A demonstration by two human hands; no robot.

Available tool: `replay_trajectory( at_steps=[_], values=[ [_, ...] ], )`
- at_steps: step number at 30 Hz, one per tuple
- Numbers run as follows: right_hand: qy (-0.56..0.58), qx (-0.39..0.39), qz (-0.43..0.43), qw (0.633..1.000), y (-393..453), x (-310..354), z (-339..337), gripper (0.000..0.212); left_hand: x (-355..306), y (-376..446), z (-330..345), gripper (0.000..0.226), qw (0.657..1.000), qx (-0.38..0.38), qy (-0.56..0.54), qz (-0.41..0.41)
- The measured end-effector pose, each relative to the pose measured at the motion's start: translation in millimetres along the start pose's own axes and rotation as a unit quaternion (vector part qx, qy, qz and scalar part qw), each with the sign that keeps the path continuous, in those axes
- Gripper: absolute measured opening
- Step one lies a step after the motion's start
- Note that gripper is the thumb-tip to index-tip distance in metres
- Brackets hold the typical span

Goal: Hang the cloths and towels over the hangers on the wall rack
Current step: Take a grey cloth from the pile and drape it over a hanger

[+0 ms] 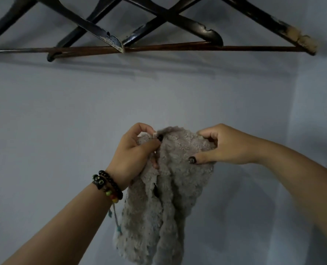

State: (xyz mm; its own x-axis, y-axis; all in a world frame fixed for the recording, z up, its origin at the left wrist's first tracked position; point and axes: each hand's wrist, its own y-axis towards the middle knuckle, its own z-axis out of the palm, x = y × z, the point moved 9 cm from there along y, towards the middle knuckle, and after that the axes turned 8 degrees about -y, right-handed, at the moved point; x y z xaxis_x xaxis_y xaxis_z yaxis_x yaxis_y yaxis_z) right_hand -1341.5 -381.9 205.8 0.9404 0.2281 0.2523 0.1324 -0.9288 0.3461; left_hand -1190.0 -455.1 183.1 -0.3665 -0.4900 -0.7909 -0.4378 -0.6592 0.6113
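While both hands pinched the grey towel (170, 180) at its top edge, left hand (137, 150) and right hand (223, 146) fingers clamped on it, it hung well below the hangers (158, 25) at twelve o'clock. I judged spreading was underway; next I'd need to lift it over a hanger bar (197, 47).

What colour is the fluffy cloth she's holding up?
Pale grey-beige, plain; the cloth shows in the head view.
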Motion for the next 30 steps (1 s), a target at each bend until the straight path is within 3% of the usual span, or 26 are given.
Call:
replay_trajectory(
  at_steps=[4,8,12,20,24,30],
  values=[
    [0.055,-0.1,0.036,0.993,-2,-12,-19,0.024,-1,0,-8,0.013,0.995,0.031,0.087,0.023],
    [0.118,-0.14,0.032,0.983,-2,-13,-28,0.028,-7,-6,-1,0.011,0.984,0.073,0.155,0.05],
    [0.054,-0.138,-0.001,0.989,-1,-3,-28,0.042,-2,-13,2,0.01,0.987,0.074,0.142,0.031],
    [-0.023,-0.147,0.002,0.989,-2,8,-29,0.03,12,-12,-27,0.026,0.996,-0.025,0.077,-0.037],
    [0.002,-0.155,0.021,0.988,-3,1,-28,0.032,11,-9,-34,0.025,0.996,-0.066,0.018,-0.05],
    [-0.004,-0.182,0.067,0.981,-7,-5,-35,0.016,6,-7,-32,0.03,0.997,-0.043,0.056,-0.029]
  ],
)
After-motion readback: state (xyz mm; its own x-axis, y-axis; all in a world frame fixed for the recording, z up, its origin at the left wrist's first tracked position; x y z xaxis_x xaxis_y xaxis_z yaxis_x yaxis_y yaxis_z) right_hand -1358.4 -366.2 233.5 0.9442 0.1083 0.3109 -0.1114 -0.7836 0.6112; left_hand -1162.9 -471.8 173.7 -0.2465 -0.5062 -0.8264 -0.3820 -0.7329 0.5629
